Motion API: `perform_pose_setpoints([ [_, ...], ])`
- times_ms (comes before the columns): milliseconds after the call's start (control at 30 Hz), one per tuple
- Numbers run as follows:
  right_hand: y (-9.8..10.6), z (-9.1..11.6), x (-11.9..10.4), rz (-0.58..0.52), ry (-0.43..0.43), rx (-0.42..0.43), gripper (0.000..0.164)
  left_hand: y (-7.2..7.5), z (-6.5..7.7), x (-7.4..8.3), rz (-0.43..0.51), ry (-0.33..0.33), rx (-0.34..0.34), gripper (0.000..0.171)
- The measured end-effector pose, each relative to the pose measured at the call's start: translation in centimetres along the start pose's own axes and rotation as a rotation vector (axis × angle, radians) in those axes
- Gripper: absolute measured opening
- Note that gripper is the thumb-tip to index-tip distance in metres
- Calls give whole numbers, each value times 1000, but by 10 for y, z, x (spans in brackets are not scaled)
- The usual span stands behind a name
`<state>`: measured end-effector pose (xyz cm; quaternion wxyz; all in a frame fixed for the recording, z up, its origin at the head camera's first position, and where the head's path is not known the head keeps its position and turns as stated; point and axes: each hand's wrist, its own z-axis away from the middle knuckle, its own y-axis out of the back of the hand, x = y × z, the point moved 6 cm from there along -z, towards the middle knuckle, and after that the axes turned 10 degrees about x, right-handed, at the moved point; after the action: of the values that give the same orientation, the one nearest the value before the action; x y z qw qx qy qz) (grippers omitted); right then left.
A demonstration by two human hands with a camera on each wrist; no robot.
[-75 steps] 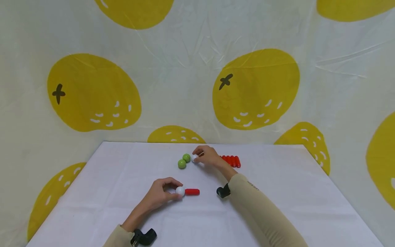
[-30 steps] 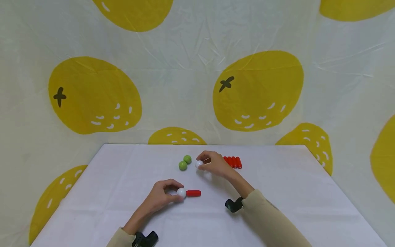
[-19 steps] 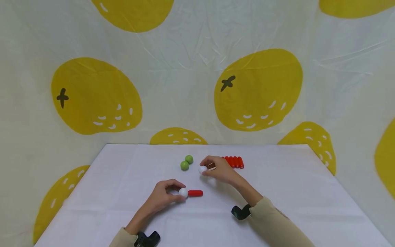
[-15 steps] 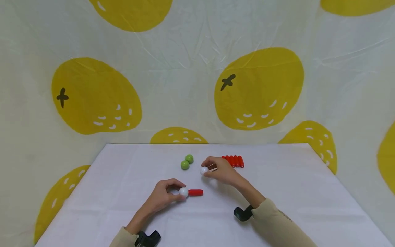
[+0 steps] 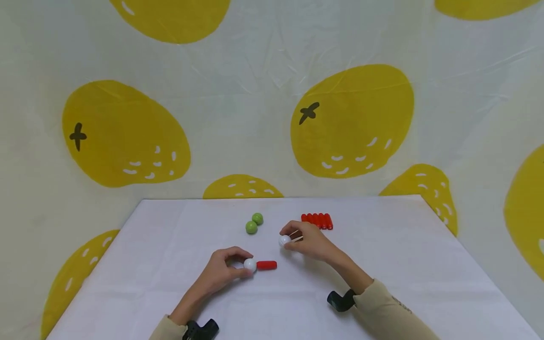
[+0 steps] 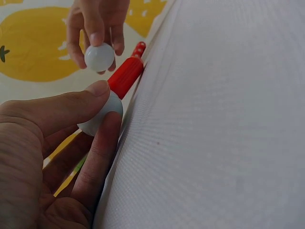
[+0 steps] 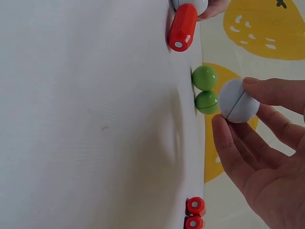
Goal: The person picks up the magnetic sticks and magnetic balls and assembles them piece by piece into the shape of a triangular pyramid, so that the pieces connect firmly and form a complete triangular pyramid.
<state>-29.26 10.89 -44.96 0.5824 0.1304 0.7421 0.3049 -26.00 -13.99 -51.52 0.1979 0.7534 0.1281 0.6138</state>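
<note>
My left hand (image 5: 224,269) pinches a white ball (image 5: 250,265) between thumb and fingers, low at the tabletop. Against that ball's right side lies a red rod (image 5: 267,265) with a small pale spot at its end in the right wrist view. Farther back and to the right, my right hand (image 5: 312,241) pinches a second white ball (image 7: 238,101), which has a dark seam line across it. This ball is held above the cloth, apart from the rod. Thumb and fingertips hide part of both balls.
Two green balls (image 5: 254,223) sit together behind the hands. Several red rods (image 5: 317,221) lie side by side at the back right, partly behind my right hand. A white cloth (image 5: 178,236) covers the table, and a lemon-print sheet (image 5: 246,118) hangs behind.
My right hand has drawn the second white ball away from the green balls, toward the front right. The left hand keeps its pinch beside the red rod.
</note>
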Motion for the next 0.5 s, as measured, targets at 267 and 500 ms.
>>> perform_pose_setpoints([
  [267, 4, 9, 5, 16, -16, 0, 30, 0, 0, 0, 4, -6, -12, 32],
  [500, 5, 20, 7, -7, -9, -30, 29, 1, 1, -2, 17, -10, -7, 31],
])
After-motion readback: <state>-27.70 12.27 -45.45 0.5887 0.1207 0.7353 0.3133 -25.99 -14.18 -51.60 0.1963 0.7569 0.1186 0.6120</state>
